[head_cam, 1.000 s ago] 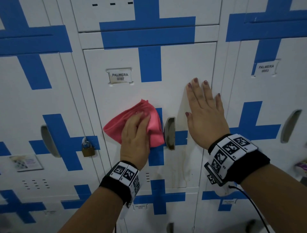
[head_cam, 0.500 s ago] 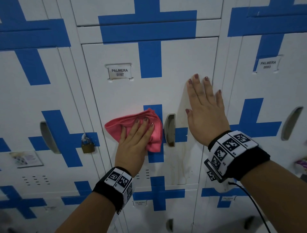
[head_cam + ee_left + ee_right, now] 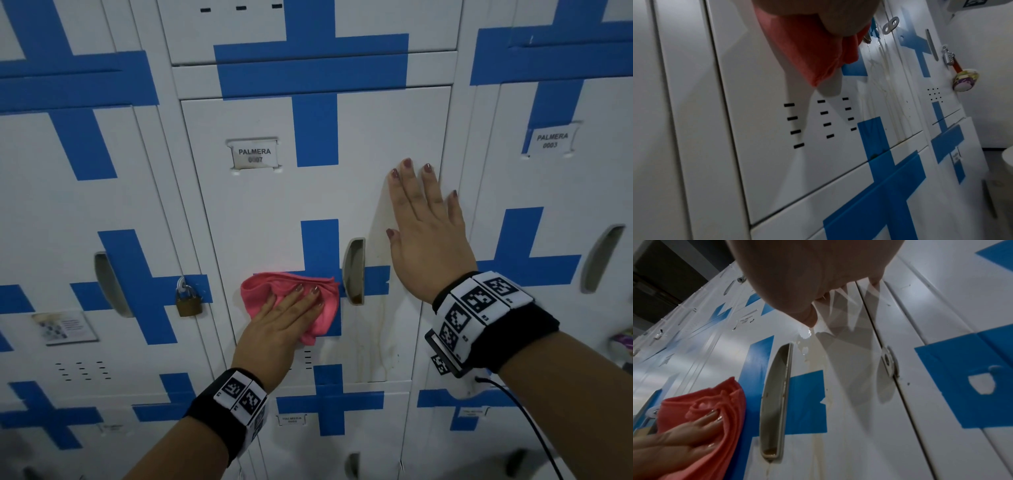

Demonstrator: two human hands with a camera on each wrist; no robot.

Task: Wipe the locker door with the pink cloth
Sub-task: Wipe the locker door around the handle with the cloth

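Note:
The white locker door (image 3: 267, 205) labelled PALMERA 0007 carries a blue taped cross and a recessed handle (image 3: 354, 270). A crumpled pink cloth (image 3: 263, 291) lies flat against the door just left of the handle. My left hand (image 3: 291, 315) presses it there with straight fingers; the cloth (image 3: 807, 48) hangs below my palm in the left wrist view. My right hand (image 3: 424, 233) lies flat on the door's right edge, fingers spread, above and right of the handle. Yellowish drip stains (image 3: 376, 342) run down below the handle. The right wrist view shows the cloth (image 3: 715, 402) beside the handle (image 3: 777, 402).
A brass padlock (image 3: 187, 301) hangs on the locker to the left. Another locker (image 3: 548, 192) labelled PALMERA 0003 stands to the right, and a lower row of lockers (image 3: 329, 428) sits beneath. Vent slots (image 3: 818, 120) are cut under the cloth. A combination lock with a keyring (image 3: 953, 69) hangs at the right.
My left hand has slid the pink cloth down the door, from beside the upper part of the handle to its lower part. The right hand has stayed flat in place.

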